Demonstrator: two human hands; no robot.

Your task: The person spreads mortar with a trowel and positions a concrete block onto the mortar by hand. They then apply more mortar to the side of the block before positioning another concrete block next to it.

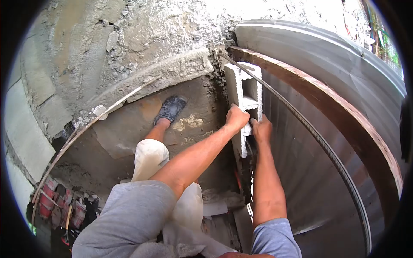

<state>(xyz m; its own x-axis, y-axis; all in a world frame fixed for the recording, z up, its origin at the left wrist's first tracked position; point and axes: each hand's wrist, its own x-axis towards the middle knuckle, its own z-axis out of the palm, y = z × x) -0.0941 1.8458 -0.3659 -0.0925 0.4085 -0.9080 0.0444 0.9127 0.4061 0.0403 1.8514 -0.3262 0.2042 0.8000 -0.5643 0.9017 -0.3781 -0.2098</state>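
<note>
A light grey hollow concrete block [232,84] stands on edge beside the corrugated metal sheet, its open cells facing up. My left hand [237,118] is closed on the block's left wall, near its middle. On the other side, my right hand [261,129] grips the right edge of the same block, with the thumb towards the cell. The two hands are close together but apart. A ribbed steel bar [301,116] arcs over the far end of the block and on past my right arm. The underside of the block is hidden.
Corrugated metal sheeting [297,159] and a curved brown beam [344,105] run along the right. A rough concrete ledge [172,69] lies ahead. Another bar [92,121] bends across the left. Red containers [48,198] stand at lower left. My shoe [171,108] rests on the stained surface.
</note>
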